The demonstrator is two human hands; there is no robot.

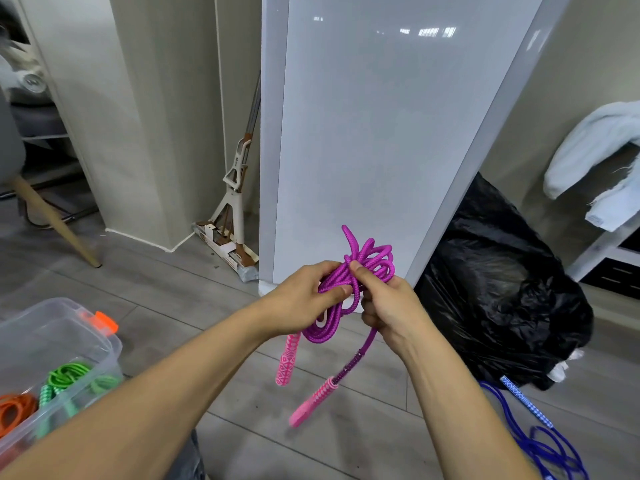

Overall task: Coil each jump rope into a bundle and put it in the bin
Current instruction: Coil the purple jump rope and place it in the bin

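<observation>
**Bundling under way on the purple rope**

Purple jump rope is held in mid-air in front of a white panel, gathered into a loose bunch of loops between both hands. The left hand grips the coils, its thumb pressed across them. The fingers of the right hand pinch a strand at the top. Two pink handles hang free below, one on a longer tail of rope.

I judge this to be the securing step. The next move likely calls for wrapping or tucking the loose tail so the loops hold, then carrying the bundle down and left to the bin.

The rope is braided cord, soft and floppy, and its loops are uneven. The handles are rubbery, with a diamond-patterned grip. The bin is clear, hard plastic with an orange latch, and already holds a green rope and an orange rope. A blue rope lies uncoiled on the wood-look floor.
</observation>
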